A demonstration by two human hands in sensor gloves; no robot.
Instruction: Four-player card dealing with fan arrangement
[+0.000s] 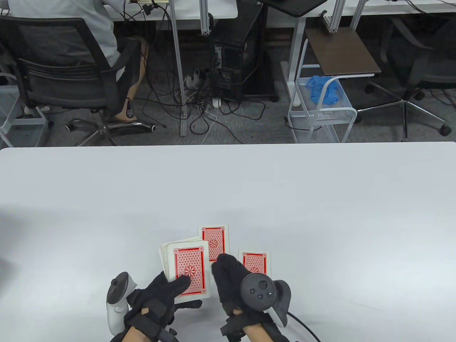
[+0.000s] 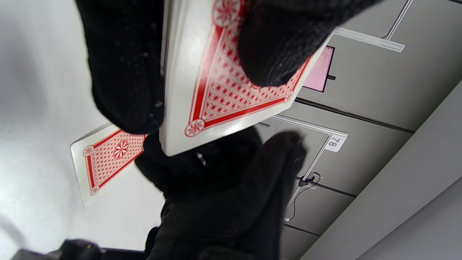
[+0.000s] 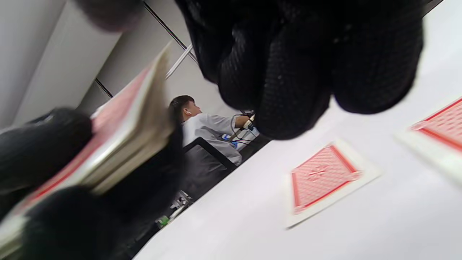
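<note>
My left hand (image 1: pixel 167 290) grips a red-backed deck of cards (image 1: pixel 187 270) a little above the table, thumb on the top card; the deck also shows in the left wrist view (image 2: pixel 220 97) and the right wrist view (image 3: pixel 122 137). One card (image 1: pixel 213 242) lies face down on the white table (image 1: pixel 228 199) just beyond the deck; it also shows in the right wrist view (image 3: pixel 321 178). A second card (image 1: pixel 255 262) lies to its right, partly under my right hand (image 1: pixel 231 274). My right hand hovers beside the deck with fingers curled, holding nothing that I can see.
Beyond the table's far edge stand an office chair (image 1: pixel 67 74) with a seated person, a computer tower (image 1: pixel 235 53) with cables, and a white wire cart (image 1: pixel 320 107).
</note>
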